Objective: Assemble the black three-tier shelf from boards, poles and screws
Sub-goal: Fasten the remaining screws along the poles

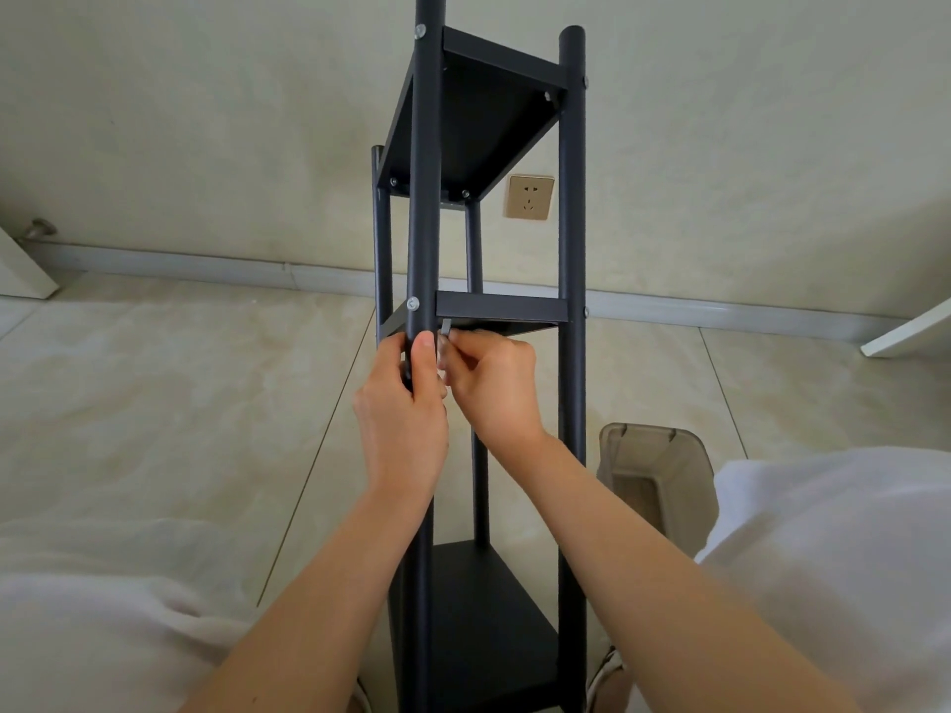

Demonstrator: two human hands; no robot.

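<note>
The black shelf (483, 311) stands on a pale tiled floor (180, 393), close in front of the person and between their knees, with all three boards fixed between four poles. Its top is cut off by the upper edge of the frame, and its feet are hidden below the lower edge.

The left hand (404, 409) is wrapped around the near-left pole (425, 198) just under the middle board (502, 307), thumb laid along the pole's front. Beside it, the right hand (494, 385) pinches a small grey metal tool (445, 327), likely a hex key, whose tip points up toward the underside of the middle board by that pole. Most of the tool is buried in the fingers, so its shape is hard to make out.

A silver screw head (412, 303) shows on the pole level with the middle board.

Behind the shelf, a gold wall socket (529, 197) sits on the wall. Right of the shelf, a translucent plastic bin (653, 470) rests on the floor, partly hidden by a white-clothed knee (844, 558).
</note>
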